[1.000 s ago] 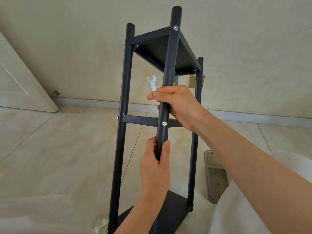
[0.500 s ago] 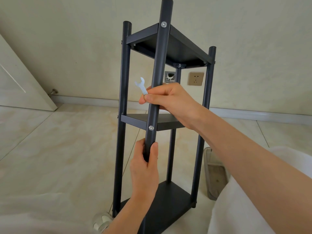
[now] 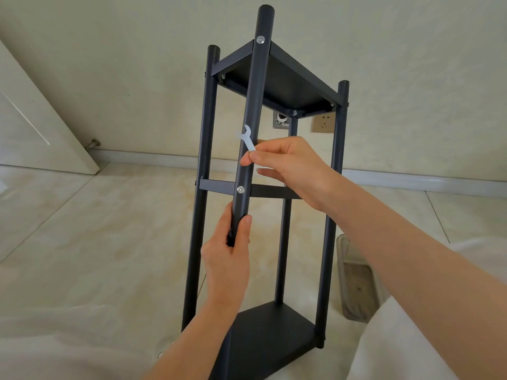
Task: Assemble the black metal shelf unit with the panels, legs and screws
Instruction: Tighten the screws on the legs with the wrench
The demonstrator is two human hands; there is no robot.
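Head view: left hand [image 3: 226,259] reaches up from below, fingers and thumb curled round the near leg [image 3: 251,127] of the upright shelf [image 3: 285,78], just under the middle screw [image 3: 241,189]. Right of it and higher, the right hand [image 3: 288,163] comes in from the right with a bent wrist, pinching a small white wrench [image 3: 247,138] against that leg, lower fingers straight. Right of the forearm, a clear tray [image 3: 356,278] sits on the floor.
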